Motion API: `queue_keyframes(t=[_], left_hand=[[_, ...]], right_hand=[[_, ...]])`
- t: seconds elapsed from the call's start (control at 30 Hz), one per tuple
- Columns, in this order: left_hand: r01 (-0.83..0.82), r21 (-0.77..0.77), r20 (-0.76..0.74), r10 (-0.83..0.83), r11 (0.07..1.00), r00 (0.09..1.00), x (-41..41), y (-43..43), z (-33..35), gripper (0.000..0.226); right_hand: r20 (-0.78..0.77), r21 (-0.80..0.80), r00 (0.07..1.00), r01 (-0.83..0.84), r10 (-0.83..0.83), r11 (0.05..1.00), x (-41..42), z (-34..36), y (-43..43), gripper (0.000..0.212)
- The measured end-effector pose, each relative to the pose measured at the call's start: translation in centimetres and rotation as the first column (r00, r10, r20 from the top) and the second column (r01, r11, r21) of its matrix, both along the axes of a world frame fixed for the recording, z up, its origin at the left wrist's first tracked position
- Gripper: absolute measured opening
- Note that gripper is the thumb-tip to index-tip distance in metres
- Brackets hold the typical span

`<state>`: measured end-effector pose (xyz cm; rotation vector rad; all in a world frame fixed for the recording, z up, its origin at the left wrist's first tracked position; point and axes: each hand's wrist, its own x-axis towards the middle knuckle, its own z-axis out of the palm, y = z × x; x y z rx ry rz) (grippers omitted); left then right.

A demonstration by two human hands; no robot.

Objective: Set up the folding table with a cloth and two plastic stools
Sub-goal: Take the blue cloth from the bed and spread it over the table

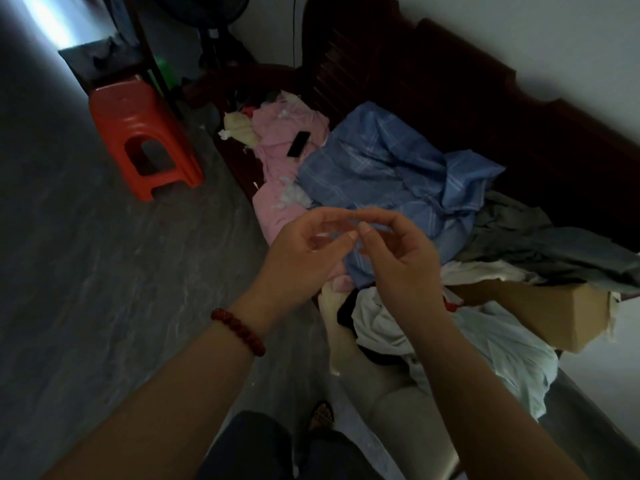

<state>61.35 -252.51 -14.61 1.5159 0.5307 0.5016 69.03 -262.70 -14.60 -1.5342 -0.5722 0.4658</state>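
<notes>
A red plastic stool (138, 133) stands on the grey floor at the upper left. On a dark wooden bench lies a crumpled blue checked cloth (381, 168) beside a pink cloth (287, 133). My left hand (304, 251), with a red bead bracelet on the wrist, and my right hand (398, 261) are raised in front of the blue cloth. Their fingertips meet in mid-air, fingers curled. I cannot see anything held between them. No folding table is in view.
A dark wooden bench (450, 81) runs along the white wall, piled with clothes. A black phone (298, 143) lies on the pink cloth. A cardboard box (554, 317) and white and grey garments (398, 323) sit at the right. A fan base (214, 36) stands at the back.
</notes>
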Motion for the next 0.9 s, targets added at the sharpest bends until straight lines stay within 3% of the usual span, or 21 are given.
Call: queue_keyframes(t=[0.4, 0.63, 0.9], left_hand=[[0.187, -0.016, -0.023, -0.187, 0.982, 0.982, 8.3, 15.4, -0.3, 0.018], [0.273, 0.049, -0.047, -0.271, 0.961, 0.961, 12.9, 25.6, 0.5, 0.021], [0.356, 0.047, -0.079, -0.351, 0.933, 0.933, 17.6, 31.2, 0.0, 0.021]], right_hand=[[-0.028, -0.002, 0.986, 0.167, -0.167, 0.986, 6.9, -1.2, 14.3, 0.010], [-0.023, 0.031, 0.970, 0.242, -0.241, 0.970, 9.9, -0.9, 23.3, 0.013], [-0.007, -0.005, 0.937, 0.348, -0.348, 0.937, 13.2, -1.3, 28.0, 0.012]])
